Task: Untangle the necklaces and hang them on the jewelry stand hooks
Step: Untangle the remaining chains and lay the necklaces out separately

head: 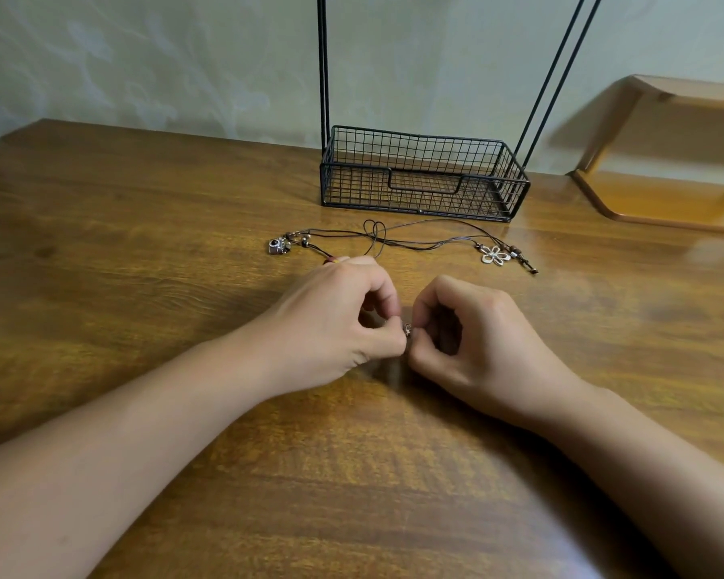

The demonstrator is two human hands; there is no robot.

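Early stage, judging by layout; necklaces point(398, 240) lie in a crossed, looped bundle on the bench point(143, 252) just in front of the jewelry stand point(421, 177); nothing hangs on the stand as far as shown, hooks out of frame above; camera charm point(277, 246) at the front-left of the stand, flower charm point(495, 255) at its front-right. Left hand point(339, 315) and right hand point(473, 332) well in front of the stand, fingers curled tight, both pinching a small metal clasp point(407, 328) between them; likely undoing it; cord to the clasp mostly hidden. Left: separate the cords, hang each. No brands, labels or readable writing.
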